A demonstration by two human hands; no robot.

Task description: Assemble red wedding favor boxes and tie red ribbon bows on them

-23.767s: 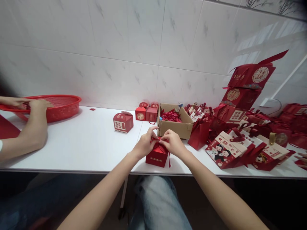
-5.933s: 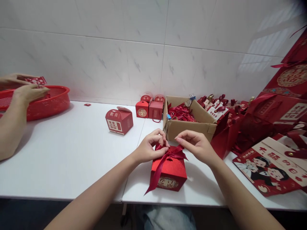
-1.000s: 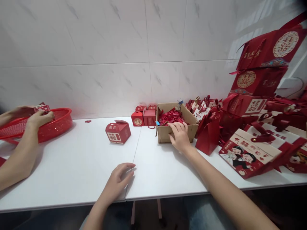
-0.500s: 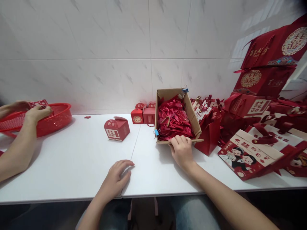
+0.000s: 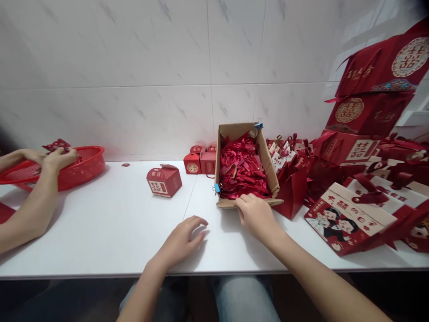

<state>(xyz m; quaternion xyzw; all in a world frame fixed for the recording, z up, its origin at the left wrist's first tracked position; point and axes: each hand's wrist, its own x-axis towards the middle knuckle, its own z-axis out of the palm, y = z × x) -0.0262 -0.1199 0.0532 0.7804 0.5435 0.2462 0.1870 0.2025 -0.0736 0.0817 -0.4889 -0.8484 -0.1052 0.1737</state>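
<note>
An open cardboard box (image 5: 272,172) full of red ribbons (image 5: 244,167) stands tilted near the wall, with blue clips on its rim. My right hand (image 5: 255,214) grips the front edge of this box, fingers curled over the flap. Just left of it, above the white table, my left hand (image 5: 186,237) is held with thumb and fingers apart and nothing between them. A small red gift box (image 5: 164,181) stands beyond my left hand, touched by neither hand.
Another person's hands (image 5: 55,158) hold a red packet over a red basket (image 5: 82,172) at the left. Small red boxes (image 5: 192,164) stand by the wall. Gift bags (image 5: 348,219) and stacked red boxes (image 5: 355,114) crowd the right of the table (image 5: 110,232).
My left hand has moved right and slightly up, toward the cardboard box. The box's front flap has tipped a little lower under my right hand. The other person's hands have shifted slightly.
</note>
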